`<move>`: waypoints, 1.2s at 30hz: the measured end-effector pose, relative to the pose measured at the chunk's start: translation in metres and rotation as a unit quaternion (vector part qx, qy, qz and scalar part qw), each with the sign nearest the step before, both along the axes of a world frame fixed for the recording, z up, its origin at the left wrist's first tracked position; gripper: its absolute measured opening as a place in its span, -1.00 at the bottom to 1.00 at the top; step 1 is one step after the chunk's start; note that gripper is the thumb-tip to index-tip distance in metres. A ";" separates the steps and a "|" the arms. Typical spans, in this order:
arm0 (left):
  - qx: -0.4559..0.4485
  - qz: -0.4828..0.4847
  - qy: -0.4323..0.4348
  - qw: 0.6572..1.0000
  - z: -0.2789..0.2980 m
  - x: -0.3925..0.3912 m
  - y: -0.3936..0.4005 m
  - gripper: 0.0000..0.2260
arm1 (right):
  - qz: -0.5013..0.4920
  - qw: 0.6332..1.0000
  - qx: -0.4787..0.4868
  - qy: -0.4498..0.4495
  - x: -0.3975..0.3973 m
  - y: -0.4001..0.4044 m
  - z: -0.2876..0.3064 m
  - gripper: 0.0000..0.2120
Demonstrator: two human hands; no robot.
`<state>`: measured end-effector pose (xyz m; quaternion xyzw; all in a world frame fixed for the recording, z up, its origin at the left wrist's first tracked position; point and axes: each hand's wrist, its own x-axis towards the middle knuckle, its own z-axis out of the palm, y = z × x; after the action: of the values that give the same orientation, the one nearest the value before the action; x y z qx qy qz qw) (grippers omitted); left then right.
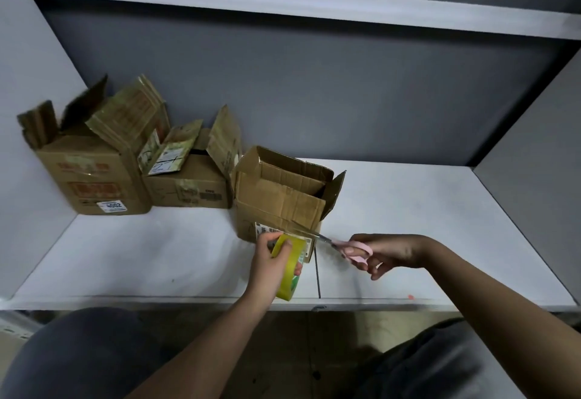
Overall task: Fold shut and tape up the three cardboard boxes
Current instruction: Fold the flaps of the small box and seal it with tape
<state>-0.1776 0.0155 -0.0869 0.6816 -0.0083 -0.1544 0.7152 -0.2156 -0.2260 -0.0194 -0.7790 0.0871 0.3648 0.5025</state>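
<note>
Tape roll (290, 265) is gripped in left hand (267, 260) at frame centre before the still-open box (283, 197), pink scissors (342, 246) held in right hand (386, 252); cutting step judged underway, flaps needing folding next.

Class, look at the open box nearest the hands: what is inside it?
Inside the nearest box only bare cardboard walls and a flap folded inward show. Its raised front flap hides the bottom, so any contents cannot be seen.

White sticker (112, 206) low on the left cardboard box (94, 175): "4002" legible. Barcode label (267, 229) on the nearest box (279, 207): print too small to read.
</note>
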 end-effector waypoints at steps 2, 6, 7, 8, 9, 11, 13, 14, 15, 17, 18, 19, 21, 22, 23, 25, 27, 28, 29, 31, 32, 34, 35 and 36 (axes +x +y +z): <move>0.020 -0.005 0.002 1.000 -0.001 0.002 0.003 -0.86 | 0.020 1.000 -0.011 0.000 0.009 -0.002 0.003 -0.49; 0.037 0.000 0.017 0.999 -0.003 0.006 0.007 -0.84 | 0.048 0.999 -0.015 -0.003 0.023 -0.002 0.006 -0.47; 0.036 0.003 0.020 0.999 -0.003 0.007 0.008 -0.85 | 0.049 0.999 -0.014 -0.002 0.025 0.000 0.005 -0.47; 0.035 0.004 0.021 0.999 -0.003 0.007 0.008 -0.86 | 0.049 0.999 -0.012 -0.001 0.027 0.001 0.004 -0.46; 0.035 0.003 0.021 0.999 -0.004 0.007 0.009 -0.88 | 0.051 0.999 -0.011 -0.001 0.029 0.003 0.002 -0.47; 0.035 0.002 0.022 0.999 -0.004 0.008 0.010 -0.90 | 0.055 0.998 -0.004 -0.004 0.031 0.006 -0.001 -0.52; 0.037 0.001 0.022 0.999 -0.005 0.008 0.011 -0.89 | 0.049 0.999 0.008 -0.005 0.030 0.008 -0.004 -0.59; 0.038 0.003 0.022 0.999 -0.005 0.008 0.011 -0.88 | 0.044 0.999 0.014 -0.006 0.029 0.009 -0.006 -0.61; 0.038 0.005 0.024 0.999 -0.005 0.008 0.012 -0.88 | 0.039 0.999 0.019 -0.008 0.027 0.010 -0.008 -0.62; 0.036 0.006 0.029 0.999 -0.005 0.008 0.012 -0.88 | 0.030 0.999 0.024 -0.017 0.024 0.011 -0.011 -0.63; 0.036 0.006 0.029 0.999 -0.005 0.009 0.012 -0.88 | 0.026 0.999 0.026 -0.022 0.022 0.012 -0.011 -0.61; 0.037 0.006 0.030 0.999 -0.005 0.009 0.012 -0.89 | 0.020 0.999 0.028 -0.028 0.022 0.012 -0.011 -0.60; 0.038 0.009 0.033 0.999 -0.005 0.009 0.012 -0.88 | 0.013 0.999 0.025 -0.038 0.022 0.012 -0.011 -0.58; 0.039 0.011 0.033 0.999 -0.004 0.009 0.012 -0.88 | 0.011 0.999 0.021 -0.042 0.022 0.012 -0.012 -0.60; 0.039 0.011 0.033 0.999 -0.004 0.009 0.013 -0.88 | 0.008 0.999 0.015 -0.046 0.022 0.011 -0.013 -0.63; 0.039 0.012 0.031 0.999 -0.003 0.008 0.014 -0.88 | 0.004 0.998 0.002 -0.055 0.023 0.011 -0.015 -0.70; 0.037 0.012 0.029 0.999 -0.002 0.007 0.014 -0.87 | -0.004 0.998 -0.004 -0.065 0.023 0.010 -0.017 -0.78; 0.034 0.013 0.028 0.999 -0.002 0.007 0.014 -0.87 | -0.008 0.998 -0.002 -0.068 0.023 0.010 -0.019 -0.80; 0.031 0.015 0.026 0.999 -0.001 0.006 0.014 -0.86 | -0.012 0.997 -0.001 -0.071 0.022 0.010 -0.020 -0.80; 0.024 0.021 0.019 0.999 -0.001 0.004 0.015 -0.87 | -0.020 0.997 -0.004 -0.073 0.021 0.009 -0.021 -0.82; 0.020 0.026 0.016 0.999 0.000 0.003 0.016 -0.88 | -0.026 0.997 -0.004 -0.073 0.021 0.009 -0.022 -0.83; 0.013 0.037 0.009 0.999 0.000 0.000 0.019 -0.88 | -0.034 0.997 -0.003 -0.071 0.020 0.009 -0.022 -0.84; 0.011 0.042 0.005 0.999 0.001 -0.001 0.021 -0.88 | -0.034 0.997 -0.005 -0.067 0.019 0.009 -0.023 -0.85; 0.009 0.044 0.002 0.999 0.001 -0.002 0.023 -0.88 | -0.030 0.998 -0.011 -0.061 0.017 0.010 -0.024 -0.85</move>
<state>-0.1794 0.0383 -0.0859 0.6873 0.0247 -0.1244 0.7152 -0.1984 -0.2158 -0.0432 -0.8022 0.0841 0.3004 0.5091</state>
